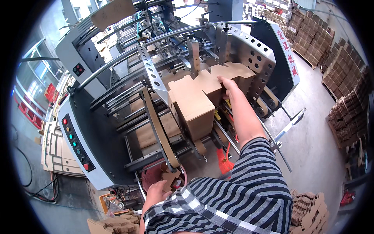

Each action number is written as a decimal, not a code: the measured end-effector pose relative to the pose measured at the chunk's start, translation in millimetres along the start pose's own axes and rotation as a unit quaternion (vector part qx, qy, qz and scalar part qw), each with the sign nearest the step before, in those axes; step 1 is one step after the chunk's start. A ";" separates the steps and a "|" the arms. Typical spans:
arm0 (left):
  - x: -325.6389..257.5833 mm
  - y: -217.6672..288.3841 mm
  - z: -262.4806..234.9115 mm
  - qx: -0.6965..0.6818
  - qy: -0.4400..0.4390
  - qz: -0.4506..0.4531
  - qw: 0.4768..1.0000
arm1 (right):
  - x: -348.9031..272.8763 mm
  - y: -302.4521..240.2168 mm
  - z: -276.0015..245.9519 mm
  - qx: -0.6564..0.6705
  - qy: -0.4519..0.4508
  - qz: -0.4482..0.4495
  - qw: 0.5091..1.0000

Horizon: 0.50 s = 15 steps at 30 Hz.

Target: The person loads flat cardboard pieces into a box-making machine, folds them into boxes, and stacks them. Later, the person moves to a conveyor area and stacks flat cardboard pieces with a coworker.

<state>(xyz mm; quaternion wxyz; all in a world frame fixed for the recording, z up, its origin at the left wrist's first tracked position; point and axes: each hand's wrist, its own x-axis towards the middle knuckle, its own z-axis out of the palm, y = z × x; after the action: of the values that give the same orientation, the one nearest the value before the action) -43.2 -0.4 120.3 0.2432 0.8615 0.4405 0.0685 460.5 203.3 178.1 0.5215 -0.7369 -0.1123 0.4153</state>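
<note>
Far left, beside the machine, flat die-cut cardboard sheets (58,150) lie stacked on the floor, near enough, I judge, to be fed in by hand. A grey side panel (83,136) carries a column of coloured buttons (76,143) facing outward, so the controls can be reached from the left walkway.

Moving right, a tan belt (157,128) runs from the far rails down toward me, with bare rails either side; more flat brown board lies under it. At its near end sits a small cardboard scrap (171,177). My left hand (156,193) is low, just beside that scrap, fingers curled loosely; I cannot tell whether it pinches the scrap or only touches it.

Centre: a stack of folded brown carton blanks (194,103) stands on edge, leaning between a perforated metal guide (154,74) on its left and a perforated side plate (255,58) on its right, which seem set to keep the stack square. My right hand (228,85) reaches far over the stack, fingers spread and pressed flat on its top far edge, steadying it.

Right: an orange mesh bag (224,160) hangs under the frame. Further right, bundled cartons (346,113) are piled along the floor, well apart from the machine.
</note>
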 end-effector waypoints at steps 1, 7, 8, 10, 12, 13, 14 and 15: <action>8.4 6.0 -4.8 0.004 0.003 0.015 1.000 | 26.5 5.3 -15.4 0.023 -0.011 0.001 1.000; 9.2 -0.7 -8.4 -0.005 -0.036 -0.018 0.999 | 84.1 15.0 -17.3 0.192 0.055 -0.028 0.979; 8.5 -2.4 -6.0 -0.007 -0.037 -0.020 0.999 | 83.2 14.3 -16.4 0.226 0.055 -0.031 0.972; 7.5 -7.0 -1.2 -0.021 -0.027 -0.015 0.999 | 81.4 12.9 -11.8 0.293 0.057 -0.038 0.954; 3.4 -6.8 2.4 -0.030 -0.021 -0.019 0.999 | 53.3 1.2 4.2 0.311 0.107 -0.023 0.944; 4.6 -3.7 0.8 -0.032 -0.021 -0.015 0.999 | 49.6 0.7 4.5 0.308 0.113 -0.037 0.944; 7.2 -1.2 -2.4 -0.031 -0.024 -0.009 0.999 | 46.0 0.6 3.1 0.309 0.121 -0.050 0.942; 10.2 0.4 -4.8 -0.031 -0.030 -0.010 0.999 | 36.6 2.3 3.8 0.303 0.119 -0.064 0.944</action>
<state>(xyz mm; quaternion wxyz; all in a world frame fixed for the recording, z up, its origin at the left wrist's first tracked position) -38.3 9.1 123.6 0.2834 0.8510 0.4389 0.0535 480.2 226.8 157.5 0.7548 -0.5796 0.0346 0.3051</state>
